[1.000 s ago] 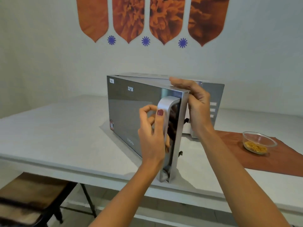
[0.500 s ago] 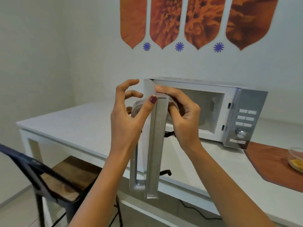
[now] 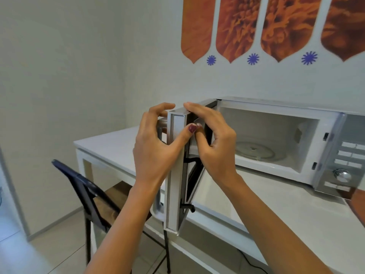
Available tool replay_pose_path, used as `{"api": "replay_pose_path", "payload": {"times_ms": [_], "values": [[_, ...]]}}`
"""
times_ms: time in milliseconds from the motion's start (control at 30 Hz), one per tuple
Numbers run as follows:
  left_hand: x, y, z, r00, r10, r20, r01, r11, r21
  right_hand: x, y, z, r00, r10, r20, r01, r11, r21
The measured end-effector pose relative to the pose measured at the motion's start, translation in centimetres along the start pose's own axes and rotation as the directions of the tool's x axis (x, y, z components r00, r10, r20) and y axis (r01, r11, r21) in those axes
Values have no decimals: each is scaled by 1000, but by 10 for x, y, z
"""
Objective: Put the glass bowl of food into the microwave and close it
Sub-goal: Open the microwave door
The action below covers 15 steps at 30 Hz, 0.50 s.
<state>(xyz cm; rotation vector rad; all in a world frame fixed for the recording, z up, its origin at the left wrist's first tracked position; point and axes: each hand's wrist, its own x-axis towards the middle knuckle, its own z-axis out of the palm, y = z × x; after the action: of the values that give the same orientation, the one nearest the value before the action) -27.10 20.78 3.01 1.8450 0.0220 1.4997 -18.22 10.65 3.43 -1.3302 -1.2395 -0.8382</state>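
The silver microwave (image 3: 335, 155) stands on the white table (image 3: 276, 210) with its cavity showing and a glass turntable (image 3: 254, 153) inside. Its door (image 3: 175, 175) is swung wide and seen edge-on, sticking out toward me. My left hand (image 3: 156, 153) wraps the door's outer side near the handle, thumb across the edge. My right hand (image 3: 213, 141) grips the door's top edge and inner face. The glass bowl of food is out of view.
A brown placemat corner (image 3: 358, 204) peeks in at the right edge of the table. A dark-framed chair with a wooden seat (image 3: 98, 196) stands under the table's left end. A black cable (image 3: 254, 262) hangs below the table. The wall behind carries orange decorations.
The door has swung from partly open to wide open with both hands on it. My view has turned left, so the bowl on the placemat has left the frame.
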Motion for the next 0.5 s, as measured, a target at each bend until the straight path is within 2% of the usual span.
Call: {"api": "replay_pose_path", "payload": {"times_ms": [133, 267, 500], "values": [[1, -12, -5, 999, 25, -28, -23, 997, 75, -3, 5, 15, 1000, -15, 4, 15, 1000, 0], [0, -24, -8, 990, 85, -113, -56, 971, 234, -3, 10, 30, 998, 35, 53, -38, 998, 50], [3, -38, -11, 983, 70, -167, -36, 979, 200, 2, 21, 51, 987, 94, 127, -87, 994, -63]]}}
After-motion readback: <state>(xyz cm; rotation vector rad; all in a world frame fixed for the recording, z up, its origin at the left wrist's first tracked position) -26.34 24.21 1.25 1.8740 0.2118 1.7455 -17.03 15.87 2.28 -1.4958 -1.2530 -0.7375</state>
